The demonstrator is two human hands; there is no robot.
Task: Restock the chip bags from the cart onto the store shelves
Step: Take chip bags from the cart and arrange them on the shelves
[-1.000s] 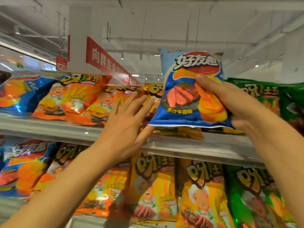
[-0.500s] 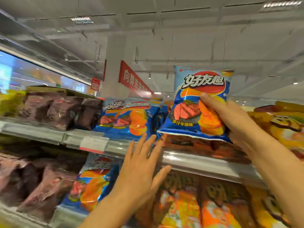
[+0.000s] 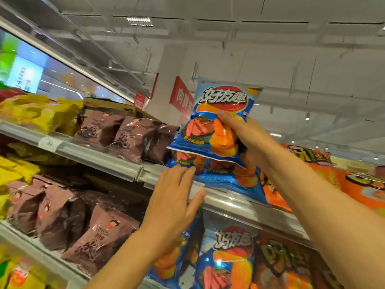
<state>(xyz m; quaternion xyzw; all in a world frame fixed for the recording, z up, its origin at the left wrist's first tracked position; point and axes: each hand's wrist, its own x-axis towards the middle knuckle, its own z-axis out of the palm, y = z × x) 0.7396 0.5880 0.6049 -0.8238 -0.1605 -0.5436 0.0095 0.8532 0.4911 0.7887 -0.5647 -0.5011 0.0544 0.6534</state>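
Blue chip bag [image 3: 220, 119] (upright) above shelf [image 3: 100, 157].

White ceiling [image 3: 270, 49] with a vent [image 3: 139, 21]; red sign [image 3: 181, 97] hangs beyond.

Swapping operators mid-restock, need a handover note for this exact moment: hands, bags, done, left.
Right hand: gripping a blue chip bag, held upright in the air above the upper shelf.
Left hand: open, empty, fingers spread at the shelf edge by the price tag.
Matching blue bags already lie on that shelf right under the held one; brown bags to their left, orange bags to their right.
Done: bag brought to its slot.
Left: set it down on the blue stack. Cart is out of view.
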